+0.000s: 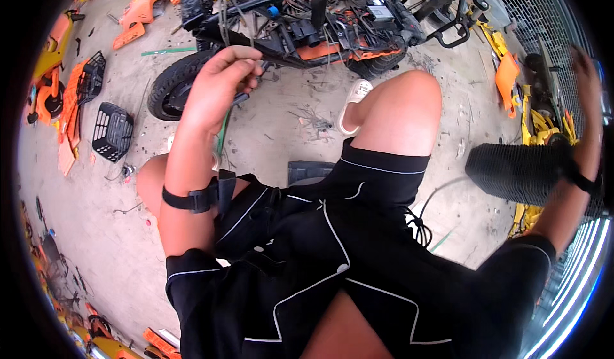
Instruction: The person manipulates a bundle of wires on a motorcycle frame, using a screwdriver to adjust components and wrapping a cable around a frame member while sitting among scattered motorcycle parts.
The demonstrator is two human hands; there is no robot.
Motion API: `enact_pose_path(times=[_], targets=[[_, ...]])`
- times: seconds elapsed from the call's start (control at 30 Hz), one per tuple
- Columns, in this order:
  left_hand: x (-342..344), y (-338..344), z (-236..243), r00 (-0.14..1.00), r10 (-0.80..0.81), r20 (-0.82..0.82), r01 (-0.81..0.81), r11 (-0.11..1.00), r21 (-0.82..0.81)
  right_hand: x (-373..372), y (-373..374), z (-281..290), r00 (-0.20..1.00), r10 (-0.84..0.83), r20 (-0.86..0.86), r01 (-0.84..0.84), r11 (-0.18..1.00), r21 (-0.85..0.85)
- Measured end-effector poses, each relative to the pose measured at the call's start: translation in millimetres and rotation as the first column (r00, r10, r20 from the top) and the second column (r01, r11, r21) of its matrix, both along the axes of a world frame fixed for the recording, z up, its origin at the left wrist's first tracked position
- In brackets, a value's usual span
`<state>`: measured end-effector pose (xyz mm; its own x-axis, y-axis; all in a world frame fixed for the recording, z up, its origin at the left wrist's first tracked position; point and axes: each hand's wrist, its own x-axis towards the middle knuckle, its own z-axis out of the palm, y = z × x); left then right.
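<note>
The left hand (220, 84) was curled at about eleven o'clock, its fingers pinched around a small dark tool (246, 95) whose kind could not be told, just beside the knobby rubber front tyre (171, 84) of a stripped scooter frame (307, 20). The frame lay at twelve o'clock, a tangle of black tubing, loose wires and orange plastic. A black strap (188, 200) ringed the left forearm. The right hand (585, 62), blurred at two o'clock, reached up with its forearm in front of a ribbed black plastic panel (518, 173); how its fingers stood I could not tell. Two black mesh baskets (112, 129) and orange fairing pieces (144, 10) lay on the gritty concrete floor (102, 244) around nine to eleven o'clock.
</note>
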<state>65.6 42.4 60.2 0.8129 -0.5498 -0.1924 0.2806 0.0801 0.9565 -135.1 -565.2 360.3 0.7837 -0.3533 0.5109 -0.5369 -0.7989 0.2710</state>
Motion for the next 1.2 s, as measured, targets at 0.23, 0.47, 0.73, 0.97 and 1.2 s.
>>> enact_pose_path(times=[0.23, 0.47, 0.73, 0.97, 1.2], targets=[[1.5, 9.6, 4.5, 0.997, 0.050, 0.050, -0.050, 0.999, 0.014, 169.2, 257.0, -256.7, 0.842, -0.280, 0.460, -0.536, -0.349, 0.769], [0.7, 13.2, -2.3, 0.997, 0.059, 0.058, -0.063, 0.995, 0.073, 269.1, 235.9, -501.0, 0.949, -0.223, 0.221, -0.117, 0.399, 0.909], [2.3, 15.0, -10.2, 0.995, 0.040, 0.092, -0.053, 0.988, 0.148, 257.1, 295.7, -563.3, 0.964, -0.162, 0.212, -0.158, 0.294, 0.943], [12.3, -0.2, -2.6, 0.991, -0.081, 0.103, 0.064, 0.985, 0.159, 286.2, 261.2, -519.2, 0.818, -0.398, 0.415, -0.511, -0.172, 0.842], [7.6, 5.1, -2.0, 0.985, -0.064, 0.159, 0.039, 0.986, 0.160, 241.8, 273.7, -266.3, 0.746, -0.291, 0.600, -0.666, -0.308, 0.679]])
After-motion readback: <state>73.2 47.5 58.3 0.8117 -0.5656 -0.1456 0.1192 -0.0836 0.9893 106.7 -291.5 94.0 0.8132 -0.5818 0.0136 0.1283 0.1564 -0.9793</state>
